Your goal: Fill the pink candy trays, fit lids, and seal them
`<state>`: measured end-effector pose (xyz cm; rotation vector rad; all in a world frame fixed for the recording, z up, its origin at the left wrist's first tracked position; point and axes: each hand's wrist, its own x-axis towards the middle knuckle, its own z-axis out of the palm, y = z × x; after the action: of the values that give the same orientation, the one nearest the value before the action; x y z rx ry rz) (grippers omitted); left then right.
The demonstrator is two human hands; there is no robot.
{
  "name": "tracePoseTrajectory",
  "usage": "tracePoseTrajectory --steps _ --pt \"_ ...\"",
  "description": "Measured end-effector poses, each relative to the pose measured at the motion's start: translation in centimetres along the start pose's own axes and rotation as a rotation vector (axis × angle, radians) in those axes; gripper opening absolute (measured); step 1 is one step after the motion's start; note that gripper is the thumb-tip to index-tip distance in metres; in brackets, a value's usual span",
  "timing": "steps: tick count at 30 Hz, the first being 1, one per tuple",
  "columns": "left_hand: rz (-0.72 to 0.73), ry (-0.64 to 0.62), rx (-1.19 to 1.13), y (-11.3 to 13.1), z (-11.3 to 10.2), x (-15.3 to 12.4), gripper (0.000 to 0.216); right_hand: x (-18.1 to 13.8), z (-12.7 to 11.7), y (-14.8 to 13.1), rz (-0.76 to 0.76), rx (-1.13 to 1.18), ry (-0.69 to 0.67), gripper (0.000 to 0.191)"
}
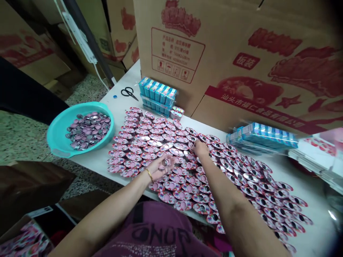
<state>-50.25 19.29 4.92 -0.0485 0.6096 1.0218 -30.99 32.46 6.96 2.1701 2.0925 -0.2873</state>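
Observation:
My left hand [160, 167] is turned palm up just above the oval packages, with small round metal-edged discs [165, 162] resting in the palm under half-curled fingers. My right hand [199, 146] reaches farther forward, its fingers pinched together down at one package; what sits between the fingertips is hidden. Rows of red and white oval packages [150, 156] cover the table. Those on the left have pink discs in their centres, while the packages on the right [264, 201] show dark round holes. A turquoise basin [57, 123] holds many pink and silver discs.
Black-handled scissors [128, 93] and a blue cap [115, 96] lie near the table's back-left corner. Blue wrapped packs [157, 94] and more blue packs [264, 137] stand before a large cardboard box [171, 71]. White stacked cartons [318, 162] are at the right.

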Motion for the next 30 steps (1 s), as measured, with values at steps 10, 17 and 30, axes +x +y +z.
tracePoseTrajectory --steps 10,17,30 --pt "-0.031 0.042 0.076 -0.4 0.5 3.3 0.028 -9.3 1.5 -5.1 -0.781 0.518 0.016 0.022" --pt "-0.101 0.040 0.210 -1.0 1.0 5.0 0.009 -10.2 2.6 -1.8 -0.530 0.700 0.272 0.015" --pt "-0.005 0.092 0.281 -2.7 3.7 7.3 0.018 -9.4 4.0 -0.5 -0.136 0.884 0.271 0.009"
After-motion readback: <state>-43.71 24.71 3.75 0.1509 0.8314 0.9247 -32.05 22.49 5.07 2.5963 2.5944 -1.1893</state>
